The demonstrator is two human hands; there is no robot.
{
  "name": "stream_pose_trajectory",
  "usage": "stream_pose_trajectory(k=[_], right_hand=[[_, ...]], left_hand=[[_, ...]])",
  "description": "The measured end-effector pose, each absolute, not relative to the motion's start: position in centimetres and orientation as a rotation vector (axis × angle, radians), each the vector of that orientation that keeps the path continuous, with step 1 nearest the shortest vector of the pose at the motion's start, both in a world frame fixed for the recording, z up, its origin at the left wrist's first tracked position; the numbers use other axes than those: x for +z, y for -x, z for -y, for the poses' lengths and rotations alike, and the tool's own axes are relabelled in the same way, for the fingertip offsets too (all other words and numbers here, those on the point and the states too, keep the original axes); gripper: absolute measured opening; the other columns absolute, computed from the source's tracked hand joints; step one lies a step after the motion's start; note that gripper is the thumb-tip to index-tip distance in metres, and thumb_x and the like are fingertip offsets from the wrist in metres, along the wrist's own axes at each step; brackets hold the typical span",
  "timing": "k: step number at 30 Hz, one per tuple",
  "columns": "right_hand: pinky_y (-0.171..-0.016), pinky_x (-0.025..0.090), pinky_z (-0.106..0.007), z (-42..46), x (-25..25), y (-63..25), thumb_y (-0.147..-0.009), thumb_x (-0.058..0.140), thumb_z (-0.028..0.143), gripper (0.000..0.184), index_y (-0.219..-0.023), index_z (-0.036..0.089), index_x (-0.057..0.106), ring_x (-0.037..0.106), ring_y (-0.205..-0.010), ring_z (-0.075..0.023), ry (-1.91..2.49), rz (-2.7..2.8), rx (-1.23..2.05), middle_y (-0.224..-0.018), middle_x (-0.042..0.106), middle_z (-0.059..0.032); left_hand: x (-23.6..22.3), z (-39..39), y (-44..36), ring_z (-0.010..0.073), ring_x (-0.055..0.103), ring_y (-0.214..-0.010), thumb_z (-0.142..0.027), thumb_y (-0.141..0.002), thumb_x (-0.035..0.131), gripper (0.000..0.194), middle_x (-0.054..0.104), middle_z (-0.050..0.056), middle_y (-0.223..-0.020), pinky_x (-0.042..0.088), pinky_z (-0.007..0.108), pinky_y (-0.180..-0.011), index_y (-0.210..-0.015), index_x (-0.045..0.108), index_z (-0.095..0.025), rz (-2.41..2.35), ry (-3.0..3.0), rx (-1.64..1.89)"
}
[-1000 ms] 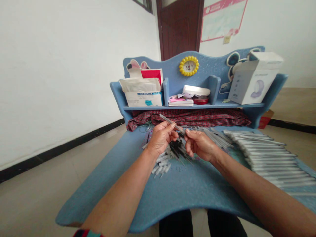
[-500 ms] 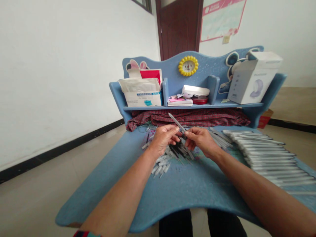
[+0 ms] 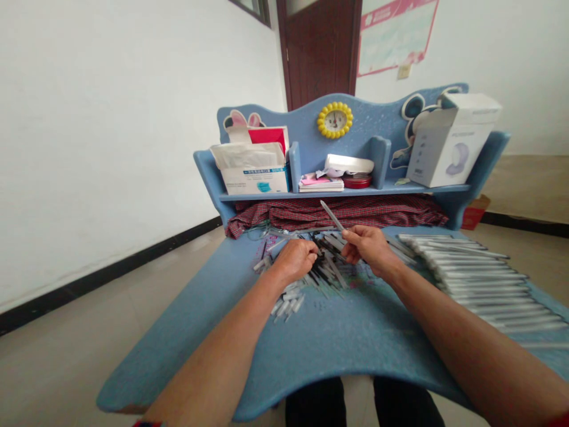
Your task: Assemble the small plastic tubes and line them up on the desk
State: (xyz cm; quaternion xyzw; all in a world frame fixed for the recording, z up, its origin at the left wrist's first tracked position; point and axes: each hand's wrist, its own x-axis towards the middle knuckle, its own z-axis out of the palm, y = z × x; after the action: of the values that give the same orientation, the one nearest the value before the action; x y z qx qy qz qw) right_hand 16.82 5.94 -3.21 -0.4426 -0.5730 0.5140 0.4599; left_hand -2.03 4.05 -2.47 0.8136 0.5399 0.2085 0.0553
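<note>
My right hand (image 3: 367,250) pinches a slim, pale pen barrel (image 3: 332,214) with its tip pointing up and to the left, above the desk. My left hand (image 3: 297,260) is lower, its fingers drawn together at a heap of thin black pen parts (image 3: 318,270); whatever is between them is hidden. Just below the left wrist lies a cluster of short, whitish pen caps (image 3: 288,303). Loose clear pen barrels (image 3: 334,270) lie mixed with the black parts between my hands.
To the right, a row of long pens (image 3: 484,284) lies side by side on the blue desk (image 3: 338,350). Behind the hands, a checked cloth (image 3: 355,210) is bundled beneath the shelf (image 3: 275,194), which carries a mask box (image 3: 255,179) and a white carton (image 3: 453,142).
My left hand has let go of the pen barrel and dropped to the black parts. My right hand has moved slightly right, still holding the barrel.
</note>
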Motion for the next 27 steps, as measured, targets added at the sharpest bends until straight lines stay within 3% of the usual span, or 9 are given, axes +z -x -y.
stream_pose_trajectory(k=[5,10,15,21,27], right_hand=[[-0.034,0.04,-0.019,-6.0,-3.3,-16.9,-0.079,0.054,0.033,0.023,-0.063,0.017,0.051,0.052,-0.034,-0.0094,1.102,1.435,1.255,-0.048,0.062,-0.0012],[-0.034,0.04,-0.018,-6.0,-3.4,-16.9,-0.079,0.055,0.033,0.022,-0.064,0.017,0.051,0.051,-0.034,-0.0092,1.095,1.439,1.266,-0.047,0.061,-0.0003],[-0.035,0.041,-0.019,-6.0,-3.5,-16.8,-0.078,0.056,0.035,0.024,-0.063,0.017,0.051,0.051,-0.034,-0.0088,1.095,1.45,1.26,-0.046,0.06,0.0],[-0.036,0.041,-0.019,-5.7,-3.4,-16.7,-0.077,0.057,0.036,0.025,-0.062,0.017,0.052,0.05,-0.034,-0.0086,1.081,1.471,1.265,-0.046,0.061,-0.0008],[-0.035,0.04,-0.018,-5.8,-3.7,-16.7,-0.076,0.058,0.038,0.025,-0.063,0.017,0.054,0.05,-0.034,-0.0081,1.071,1.493,1.268,-0.047,0.061,-0.0009]], left_hand=[[-1.9,-3.7,2.0,0.0134,0.057,-0.064,-0.012,-0.068,0.049,0.02,0.065,0.002,-0.068,0.037,0.022,-0.059,-0.074,0.068,-0.016,-1.476,-2.55,0.414],[-1.0,-3.8,3.0,0.0145,0.057,-0.067,-0.012,-0.068,0.048,0.022,0.066,0.003,-0.071,0.037,0.023,-0.062,-0.074,0.068,-0.016,-1.664,-2.563,0.381],[-0.1,-3.9,4.3,0.0124,0.052,-0.059,-0.01,-0.063,0.047,0.021,0.061,0.0,-0.061,0.034,0.021,-0.056,-0.065,0.068,-0.015,-1.767,-2.462,0.383],[0.7,-2.4,3.7,0.0105,0.044,-0.047,-0.006,-0.053,0.052,0.02,0.056,-0.004,-0.048,0.029,0.022,-0.049,-0.056,0.067,-0.018,-1.433,-2.335,0.251],[0.5,-1.2,2.1,0.0131,0.043,-0.053,-0.002,-0.047,0.054,0.023,0.055,-0.002,-0.051,0.029,0.024,-0.053,-0.054,0.065,-0.021,-1.515,-2.401,0.143]])
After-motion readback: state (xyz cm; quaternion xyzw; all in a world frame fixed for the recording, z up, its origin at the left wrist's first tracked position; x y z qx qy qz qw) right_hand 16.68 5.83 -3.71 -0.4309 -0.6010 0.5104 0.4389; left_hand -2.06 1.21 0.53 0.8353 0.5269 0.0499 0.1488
